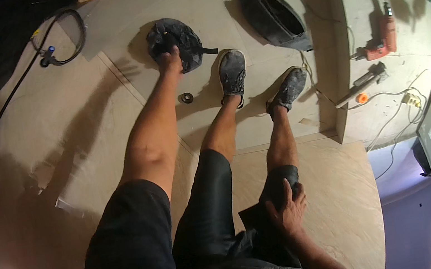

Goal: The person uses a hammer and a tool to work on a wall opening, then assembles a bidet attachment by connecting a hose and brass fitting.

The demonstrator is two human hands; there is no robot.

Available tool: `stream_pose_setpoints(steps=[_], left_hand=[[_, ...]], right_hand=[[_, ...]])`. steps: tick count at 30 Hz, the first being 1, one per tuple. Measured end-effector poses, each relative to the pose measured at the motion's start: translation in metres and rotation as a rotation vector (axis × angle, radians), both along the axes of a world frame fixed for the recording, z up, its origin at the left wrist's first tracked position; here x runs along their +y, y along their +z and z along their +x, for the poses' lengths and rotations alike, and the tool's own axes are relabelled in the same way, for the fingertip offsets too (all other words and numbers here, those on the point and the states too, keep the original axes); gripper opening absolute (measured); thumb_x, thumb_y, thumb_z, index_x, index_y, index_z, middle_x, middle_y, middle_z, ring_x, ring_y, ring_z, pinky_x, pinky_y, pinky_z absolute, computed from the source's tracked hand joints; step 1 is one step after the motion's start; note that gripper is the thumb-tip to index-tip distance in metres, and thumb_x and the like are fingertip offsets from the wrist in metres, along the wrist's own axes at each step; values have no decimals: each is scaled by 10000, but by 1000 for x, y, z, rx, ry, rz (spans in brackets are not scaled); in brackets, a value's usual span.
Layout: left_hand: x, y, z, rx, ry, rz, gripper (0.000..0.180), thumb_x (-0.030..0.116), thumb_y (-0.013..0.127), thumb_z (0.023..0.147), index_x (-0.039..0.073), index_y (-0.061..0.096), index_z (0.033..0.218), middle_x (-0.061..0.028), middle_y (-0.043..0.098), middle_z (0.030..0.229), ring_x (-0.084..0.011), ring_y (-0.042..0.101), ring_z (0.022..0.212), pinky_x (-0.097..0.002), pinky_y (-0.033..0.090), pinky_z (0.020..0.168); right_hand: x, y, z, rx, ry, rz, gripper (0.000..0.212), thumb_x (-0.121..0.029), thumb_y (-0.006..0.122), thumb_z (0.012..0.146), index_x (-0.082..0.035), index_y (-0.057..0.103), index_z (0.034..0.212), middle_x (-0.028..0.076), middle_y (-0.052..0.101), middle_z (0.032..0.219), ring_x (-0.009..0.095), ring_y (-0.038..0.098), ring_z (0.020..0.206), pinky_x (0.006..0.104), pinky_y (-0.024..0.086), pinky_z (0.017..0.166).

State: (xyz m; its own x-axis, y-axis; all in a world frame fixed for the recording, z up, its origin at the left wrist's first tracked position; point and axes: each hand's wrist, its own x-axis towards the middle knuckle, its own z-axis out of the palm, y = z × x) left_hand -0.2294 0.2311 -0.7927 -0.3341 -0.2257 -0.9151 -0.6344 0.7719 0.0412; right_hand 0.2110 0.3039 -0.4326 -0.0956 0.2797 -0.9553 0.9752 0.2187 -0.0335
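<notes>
My left arm stretches forward, and my left hand (pixel 170 61) is at a round, crumpled black bag (pixel 188 40) on the tiled floor. Its fingers look closed on dark material of the bag, though they are mostly hidden there. A short black strap sticks out from the bag's right side. My right hand (pixel 289 207) lies on my right knee, fingers loosely apart, holding nothing. Just below the bag, near my left shoe (pixel 233 72), is a small dark ring (pixel 186 98).
A long dark open bag (pixel 273 15) lies beyond my right shoe (pixel 291 87). Right of the raised ledge are a red power drill (pixel 388 34), a metal tool (pixel 361 85), an orange round piece (pixel 362 98) and cords. A black hose (pixel 10 99) with a blue fitting runs along the left.
</notes>
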Motion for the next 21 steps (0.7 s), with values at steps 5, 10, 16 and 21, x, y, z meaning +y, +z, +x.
stream_pose_setpoints(steps=[5, 10, 16, 21], left_hand=[[2, -48, -17, 40, 5, -150, 776, 527, 621, 944, 50, 364, 1499, -244, 524, 1407, -428, 679, 1041, -532, 591, 829], [-1, -65, -35, -67, -177, -27, 637, 401, 674, 907, 20, 522, 1394, -253, 538, 1392, -435, 718, 887, -478, 622, 759], [-26, -20, -47, -133, -210, -19, 595, 326, 654, 935, -3, 444, 1383, -199, 596, 1275, -366, 719, 842, -451, 639, 629], [-24, 97, -11, -39, -374, 269, 373, 247, 649, 952, -21, 581, 1203, -136, 677, 1025, -216, 690, 793, -361, 613, 612]], right_hand=[[12, -4, -8, -29, 21, -84, 877, -399, 762, 778, -151, 361, 1516, 323, 265, 1481, 526, 339, 1320, 621, 306, 1080], [19, -2, -16, -50, 25, -95, 872, -472, 739, 800, -182, 357, 1529, 345, 254, 1490, 532, 306, 1354, 637, 274, 1099], [25, 2, -20, -39, 84, -60, 891, -366, 767, 749, -168, 359, 1516, 331, 262, 1495, 532, 325, 1347, 618, 308, 1099], [27, 2, -16, -91, 46, -48, 883, -389, 746, 776, -188, 332, 1529, 318, 264, 1513, 515, 320, 1370, 589, 312, 1117]])
